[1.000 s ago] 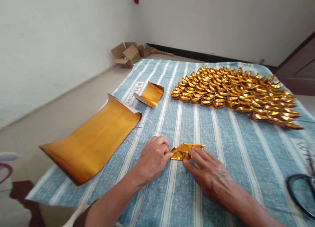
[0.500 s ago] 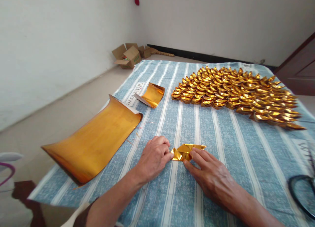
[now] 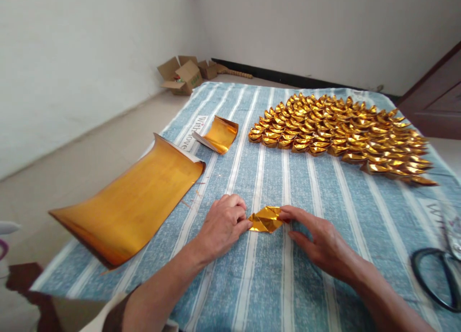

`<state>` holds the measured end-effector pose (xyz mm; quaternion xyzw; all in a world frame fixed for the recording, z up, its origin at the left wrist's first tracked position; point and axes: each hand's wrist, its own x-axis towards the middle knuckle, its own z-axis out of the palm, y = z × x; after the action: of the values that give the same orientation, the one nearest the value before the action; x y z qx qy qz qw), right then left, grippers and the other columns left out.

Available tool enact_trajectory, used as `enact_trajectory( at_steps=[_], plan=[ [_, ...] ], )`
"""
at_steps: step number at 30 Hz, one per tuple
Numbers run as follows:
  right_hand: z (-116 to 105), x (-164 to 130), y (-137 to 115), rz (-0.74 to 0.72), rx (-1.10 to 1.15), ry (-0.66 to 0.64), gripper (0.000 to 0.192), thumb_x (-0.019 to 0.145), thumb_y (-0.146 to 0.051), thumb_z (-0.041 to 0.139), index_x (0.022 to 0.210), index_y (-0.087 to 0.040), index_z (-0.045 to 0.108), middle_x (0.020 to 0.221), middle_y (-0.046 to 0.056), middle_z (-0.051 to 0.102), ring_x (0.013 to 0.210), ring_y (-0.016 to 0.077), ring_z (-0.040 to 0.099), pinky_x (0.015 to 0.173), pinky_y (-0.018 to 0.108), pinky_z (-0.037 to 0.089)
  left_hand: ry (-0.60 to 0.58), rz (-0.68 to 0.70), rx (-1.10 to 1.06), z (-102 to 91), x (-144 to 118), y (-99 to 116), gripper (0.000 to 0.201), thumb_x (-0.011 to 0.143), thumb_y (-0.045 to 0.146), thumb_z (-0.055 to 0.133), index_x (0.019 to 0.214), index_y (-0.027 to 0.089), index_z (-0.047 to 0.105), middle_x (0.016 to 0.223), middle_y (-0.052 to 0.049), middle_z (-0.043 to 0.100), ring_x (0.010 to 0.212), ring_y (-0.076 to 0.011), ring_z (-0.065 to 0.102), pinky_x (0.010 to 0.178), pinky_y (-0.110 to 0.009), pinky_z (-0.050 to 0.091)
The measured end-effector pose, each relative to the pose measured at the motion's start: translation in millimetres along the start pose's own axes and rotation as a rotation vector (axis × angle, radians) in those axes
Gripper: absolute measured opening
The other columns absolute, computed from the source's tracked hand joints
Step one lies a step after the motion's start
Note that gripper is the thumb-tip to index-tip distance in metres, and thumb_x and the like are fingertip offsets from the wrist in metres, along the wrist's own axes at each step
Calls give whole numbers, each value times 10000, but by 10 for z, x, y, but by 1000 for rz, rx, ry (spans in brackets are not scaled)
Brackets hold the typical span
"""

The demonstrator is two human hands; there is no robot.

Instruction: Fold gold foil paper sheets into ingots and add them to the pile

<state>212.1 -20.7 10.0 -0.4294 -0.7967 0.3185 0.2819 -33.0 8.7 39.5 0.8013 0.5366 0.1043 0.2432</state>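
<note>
A small piece of gold foil paper (image 3: 265, 219), with slanting creases and folded-over ends, lies on the striped cloth in front of me. My left hand (image 3: 225, 224) has curled fingers, and its thumb and fingertips grip the paper's left end. At the other end, the fingertips of my right hand (image 3: 317, 233) touch the paper's right corner. The right thumb is held apart from the fingers, beside the paper. Beyond the hands, at the back right, stand many folded gold paper ingots (image 3: 334, 130) in close rows.
A large curled stack of gold foil sheets (image 3: 133, 202) lies on the left, with a smaller curled stack (image 3: 220, 134) behind it. Black-handled scissors (image 3: 435, 274) rest at the right edge. The blue striped cloth (image 3: 237, 178) covers the table. Cardboard boxes (image 3: 183, 75) sit on the floor.
The paper's long right part has been folded over, so the piece looks shorter. My right thumb has moved off it and spread from the fingers. The left hand keeps its grip.
</note>
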Motion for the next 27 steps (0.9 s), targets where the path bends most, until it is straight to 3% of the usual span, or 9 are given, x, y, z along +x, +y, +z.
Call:
enact_trajectory(
  at_steps=[5,11,17,27],
  plan=[
    [-12,28,-9,-30,-8,-27,419,882,-118,448,1281,-242,481,1240,56,623,1135,186,601,950,374,528,-7,-3,-1,-1,5,4,217,752,165,725,593,156,578,874,-7,619,851,-176,540,785,-340,401],
    [40,39,-107,-171,-163,-26,351,919,-111,400,1195,-234,577,1216,82,619,1115,200,605,898,352,550,-7,-7,8,4,6,4,217,762,174,720,594,152,585,866,-10,614,845,-173,540,787,-337,401],
    [161,25,-214,-220,-477,-71,303,849,-156,573,1141,-230,606,1154,112,594,1065,274,587,839,426,561,4,-7,10,15,4,1,228,754,168,726,586,153,573,865,-4,616,855,-176,544,774,-337,393],
    [194,18,-244,-219,-547,-94,327,821,-189,647,1140,-232,589,1130,94,576,1080,269,561,896,430,546,0,5,18,19,18,-13,232,770,178,706,587,157,565,863,-9,616,860,-179,548,781,-335,401]
  ],
)
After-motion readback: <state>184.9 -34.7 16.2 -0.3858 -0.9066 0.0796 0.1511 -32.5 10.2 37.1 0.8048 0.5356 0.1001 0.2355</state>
